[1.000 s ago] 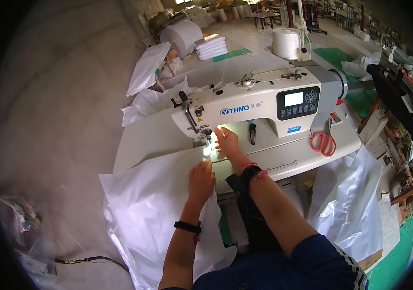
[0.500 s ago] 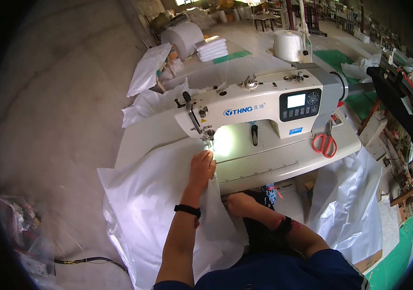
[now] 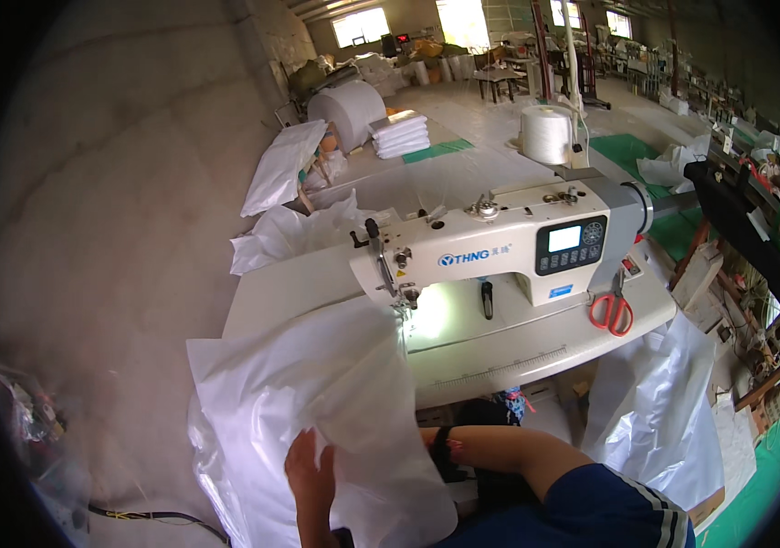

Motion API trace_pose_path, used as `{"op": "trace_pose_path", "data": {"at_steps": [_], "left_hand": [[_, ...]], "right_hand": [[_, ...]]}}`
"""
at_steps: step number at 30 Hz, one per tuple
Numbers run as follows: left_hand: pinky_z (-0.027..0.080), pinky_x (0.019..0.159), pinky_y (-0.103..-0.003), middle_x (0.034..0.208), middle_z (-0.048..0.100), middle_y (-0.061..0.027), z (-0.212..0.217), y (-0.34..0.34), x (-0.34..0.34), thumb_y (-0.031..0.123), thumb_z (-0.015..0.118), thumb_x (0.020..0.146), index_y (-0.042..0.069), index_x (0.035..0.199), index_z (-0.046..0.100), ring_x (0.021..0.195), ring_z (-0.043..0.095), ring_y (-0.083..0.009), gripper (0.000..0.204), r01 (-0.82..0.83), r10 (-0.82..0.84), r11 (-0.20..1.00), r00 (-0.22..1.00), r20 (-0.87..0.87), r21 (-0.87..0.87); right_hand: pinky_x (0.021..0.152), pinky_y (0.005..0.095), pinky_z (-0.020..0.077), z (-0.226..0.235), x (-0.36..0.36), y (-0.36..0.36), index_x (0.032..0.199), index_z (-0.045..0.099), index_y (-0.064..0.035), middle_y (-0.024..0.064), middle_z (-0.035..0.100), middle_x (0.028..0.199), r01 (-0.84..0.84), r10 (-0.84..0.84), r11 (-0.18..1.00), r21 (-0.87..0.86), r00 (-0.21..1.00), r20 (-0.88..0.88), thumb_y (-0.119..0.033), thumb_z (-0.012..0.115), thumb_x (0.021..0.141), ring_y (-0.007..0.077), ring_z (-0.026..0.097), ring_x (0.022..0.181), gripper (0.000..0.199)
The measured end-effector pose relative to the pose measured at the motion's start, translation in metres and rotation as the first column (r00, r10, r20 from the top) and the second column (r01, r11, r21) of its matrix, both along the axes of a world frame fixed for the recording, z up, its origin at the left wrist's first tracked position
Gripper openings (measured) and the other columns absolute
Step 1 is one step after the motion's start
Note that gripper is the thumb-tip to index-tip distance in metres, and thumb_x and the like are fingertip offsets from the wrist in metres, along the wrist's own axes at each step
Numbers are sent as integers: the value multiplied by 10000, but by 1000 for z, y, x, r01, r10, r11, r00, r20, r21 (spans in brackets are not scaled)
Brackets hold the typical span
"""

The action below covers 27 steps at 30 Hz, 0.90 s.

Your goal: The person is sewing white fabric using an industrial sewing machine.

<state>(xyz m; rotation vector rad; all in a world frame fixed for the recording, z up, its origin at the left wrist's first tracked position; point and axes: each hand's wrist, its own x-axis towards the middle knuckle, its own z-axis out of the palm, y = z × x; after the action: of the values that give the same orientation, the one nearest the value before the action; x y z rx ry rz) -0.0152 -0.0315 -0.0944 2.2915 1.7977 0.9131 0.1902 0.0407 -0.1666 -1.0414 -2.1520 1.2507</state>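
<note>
A large white plastic-looking sheet drapes over the left part of the sewing table and hangs down in front of me. Its upper right corner lies at the needle area of a white sewing machine, where a lamp glows. My left hand rests on the hanging sheet, fingers stretched and thumb apart, gripping nothing. From the right my right forearm reaches across below the table edge. The right hand itself goes behind the sheet, so its fingers are hidden.
Red-handled scissors lie on the table's right end. A white thread cone stands behind the machine. More white sheeting hangs at the right. Farther back are a big white roll and a stack of folded white material.
My left hand has left the needle area and come down toward me onto the sheet. My right hand has moved left, behind the sheet. The view has tilted up.
</note>
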Motion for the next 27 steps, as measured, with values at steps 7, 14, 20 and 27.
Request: {"op": "trace_pose_path", "data": {"at_steps": [7, 14, 20, 27], "left_hand": [[192, 1149, -581, 1496, 410, -175, -95, 101, -88, 377, 433, 984, 89, 1437, 442, 1411, 319, -403, 537, -265, 232, 961, 928, -292, -78], [135, 1192, -484, 1529, 398, 4, -77, 257, -151, 395, 408, 984, 161, 1450, 438, 1448, 287, -255, 522, 99, -107, 980, 993, -41, -174], [169, 1182, -498, 1548, 365, 22, -46, 215, -224, 323, 514, 963, 241, 1467, 420, 1441, 299, -273, 519, 91, -89, 996, 887, -454, -16], [255, 1102, -632, 1550, 361, -19, 5, 151, -212, 358, 593, 939, 219, 1438, 462, 1404, 355, -330, 534, -237, 112, 968, 695, -710, -80]], "right_hand": [[932, 400, 469, 64, -55, 103, 1212, 624, -51, 136, 661, 1173, -1, -44, 978, 207, 976, 213, -414, 619, 866, 276, 628, 1058, 502], [940, 412, 447, 64, -85, 152, 1121, 666, -90, 153, 663, 1154, 132, -135, 878, 461, 991, -26, -329, 546, 902, 306, 615, 1049, 345], [855, 394, 477, 30, -115, -30, 1171, 634, -35, 138, 674, 1126, -583, 572, 811, -54, 809, -138, -307, 637, 892, 263, 627, 965, 390], [948, 395, 453, -45, -98, -132, 1304, 549, -10, 131, 605, 1263, -380, 131, 546, -747, 919, -372, -271, 673, 913, 246, 554, 1144, 487]]}}
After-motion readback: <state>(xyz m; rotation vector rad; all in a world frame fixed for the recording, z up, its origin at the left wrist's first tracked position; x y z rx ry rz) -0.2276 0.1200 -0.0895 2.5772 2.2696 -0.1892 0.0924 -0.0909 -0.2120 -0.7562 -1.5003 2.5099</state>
